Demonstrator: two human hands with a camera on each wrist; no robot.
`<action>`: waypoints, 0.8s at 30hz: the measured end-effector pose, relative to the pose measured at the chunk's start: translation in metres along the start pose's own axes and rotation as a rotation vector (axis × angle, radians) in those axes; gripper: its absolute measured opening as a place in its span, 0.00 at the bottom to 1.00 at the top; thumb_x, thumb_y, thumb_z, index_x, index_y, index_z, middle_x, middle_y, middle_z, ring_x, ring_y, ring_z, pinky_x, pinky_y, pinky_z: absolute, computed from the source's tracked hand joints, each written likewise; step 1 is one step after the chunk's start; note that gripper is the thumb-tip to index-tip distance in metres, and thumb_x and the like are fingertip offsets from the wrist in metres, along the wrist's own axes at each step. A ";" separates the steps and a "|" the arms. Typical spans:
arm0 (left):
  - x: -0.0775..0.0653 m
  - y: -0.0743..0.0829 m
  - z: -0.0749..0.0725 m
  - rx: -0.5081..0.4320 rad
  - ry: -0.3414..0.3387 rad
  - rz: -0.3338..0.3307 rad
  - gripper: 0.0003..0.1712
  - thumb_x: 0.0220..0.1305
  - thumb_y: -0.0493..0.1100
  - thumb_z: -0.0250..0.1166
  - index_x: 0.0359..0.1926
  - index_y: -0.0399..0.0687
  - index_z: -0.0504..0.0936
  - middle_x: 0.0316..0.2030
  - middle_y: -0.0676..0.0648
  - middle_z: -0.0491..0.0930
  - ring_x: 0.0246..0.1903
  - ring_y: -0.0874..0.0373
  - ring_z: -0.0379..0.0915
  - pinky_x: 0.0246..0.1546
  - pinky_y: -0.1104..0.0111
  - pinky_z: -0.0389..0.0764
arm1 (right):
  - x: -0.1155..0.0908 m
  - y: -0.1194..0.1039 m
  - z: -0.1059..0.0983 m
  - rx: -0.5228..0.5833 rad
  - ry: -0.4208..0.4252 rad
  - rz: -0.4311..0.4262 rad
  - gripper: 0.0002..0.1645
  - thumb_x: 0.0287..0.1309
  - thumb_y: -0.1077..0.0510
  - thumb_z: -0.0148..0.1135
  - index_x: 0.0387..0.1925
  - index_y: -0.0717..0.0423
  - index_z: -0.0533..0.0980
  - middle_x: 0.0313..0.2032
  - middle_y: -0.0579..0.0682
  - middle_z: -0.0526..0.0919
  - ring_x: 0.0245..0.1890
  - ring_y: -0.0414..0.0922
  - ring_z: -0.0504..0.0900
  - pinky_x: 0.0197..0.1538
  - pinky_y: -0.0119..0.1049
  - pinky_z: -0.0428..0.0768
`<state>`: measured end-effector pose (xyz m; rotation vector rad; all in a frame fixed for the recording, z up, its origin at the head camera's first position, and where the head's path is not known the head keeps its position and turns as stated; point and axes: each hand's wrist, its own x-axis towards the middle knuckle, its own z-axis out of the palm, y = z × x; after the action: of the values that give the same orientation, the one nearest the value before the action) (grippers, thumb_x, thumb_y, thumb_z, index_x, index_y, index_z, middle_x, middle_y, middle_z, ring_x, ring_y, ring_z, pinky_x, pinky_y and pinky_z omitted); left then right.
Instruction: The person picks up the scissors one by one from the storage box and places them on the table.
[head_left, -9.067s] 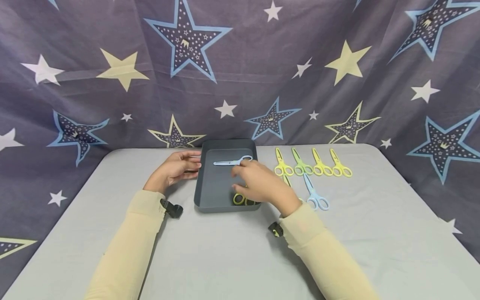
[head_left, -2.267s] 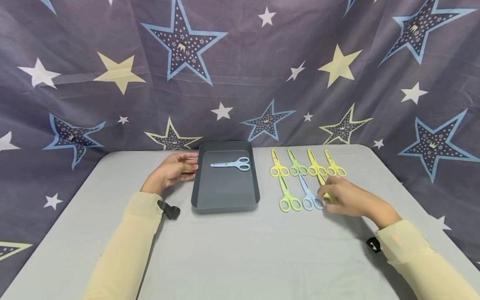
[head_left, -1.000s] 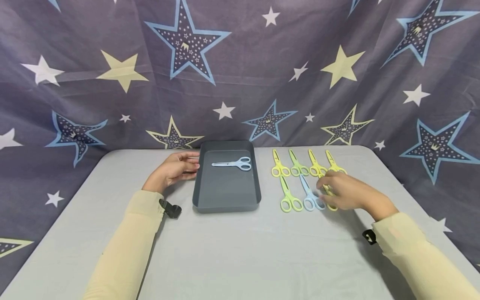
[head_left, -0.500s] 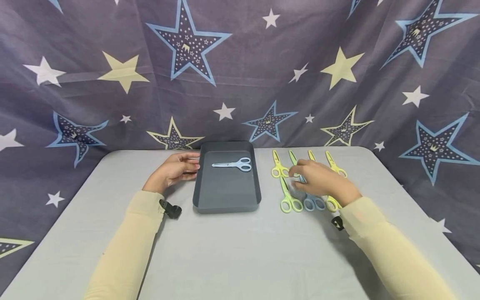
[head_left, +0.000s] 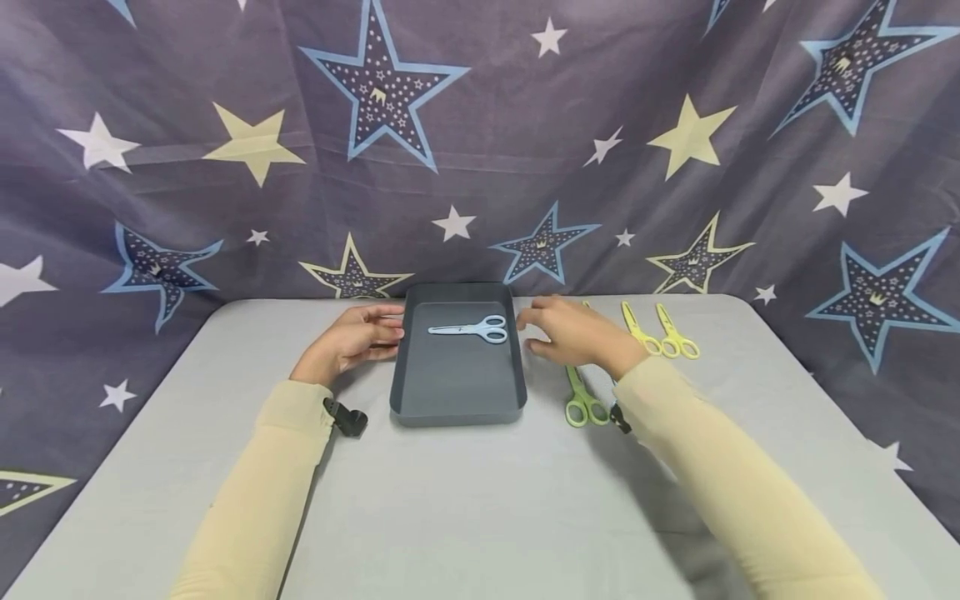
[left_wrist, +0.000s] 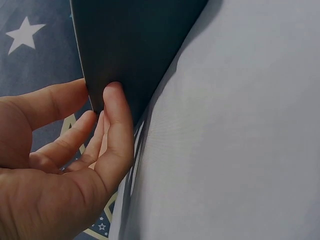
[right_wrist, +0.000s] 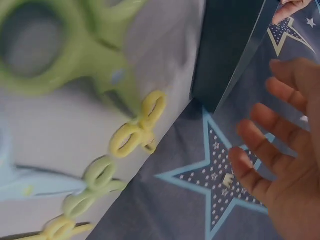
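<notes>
My left hand [head_left: 351,343] rests against the left wall of a dark grey tray [head_left: 453,383]; in the left wrist view its fingertips touch the outside of the tray [left_wrist: 130,45]. Inside the tray lie light blue scissors [head_left: 459,330], handles to the right. My right hand [head_left: 573,329] hovers just right of the tray's right rim, fingers spread loosely and nothing in them, as the right wrist view shows of the hand [right_wrist: 285,155]. Below it lie green scissors [head_left: 576,392]. Two yellow scissors [head_left: 672,335] lie further right. The right hand and sleeve hide others.
In the right wrist view, light blue scissors [right_wrist: 30,182], green scissors [right_wrist: 95,182] and yellow scissors [right_wrist: 125,137] lie on the pale tablecloth [head_left: 450,517]. A star-patterned curtain [head_left: 480,167] hangs behind the table's back edge.
Scissors with yellow-rimmed handles, earlier in the tray, now lie among those on the table. My right hand let go of them and moved left to the tray. My left hand stayed.
</notes>
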<state>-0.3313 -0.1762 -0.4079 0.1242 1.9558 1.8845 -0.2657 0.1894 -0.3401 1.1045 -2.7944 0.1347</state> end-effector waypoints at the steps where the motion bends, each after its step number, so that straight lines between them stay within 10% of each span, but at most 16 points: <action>1: 0.000 -0.001 0.000 0.000 0.002 0.001 0.37 0.70 0.25 0.58 0.77 0.36 0.58 0.66 0.33 0.69 0.46 0.59 0.79 0.47 0.66 0.86 | 0.005 -0.002 0.000 -0.006 -0.003 0.003 0.17 0.64 0.56 0.67 0.53 0.53 0.82 0.47 0.53 0.82 0.45 0.52 0.80 0.50 0.50 0.82; 24: 0.003 -0.003 0.000 0.003 0.015 -0.003 0.36 0.70 0.24 0.57 0.77 0.35 0.58 0.67 0.32 0.65 0.48 0.56 0.78 0.48 0.66 0.86 | 0.082 -0.032 0.026 0.033 -0.151 0.146 0.25 0.68 0.54 0.62 0.65 0.50 0.77 0.58 0.53 0.79 0.58 0.52 0.79 0.62 0.48 0.79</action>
<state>-0.3333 -0.1752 -0.4114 0.1077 1.9675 1.8864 -0.3058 0.1076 -0.3522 0.9538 -3.0177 0.1174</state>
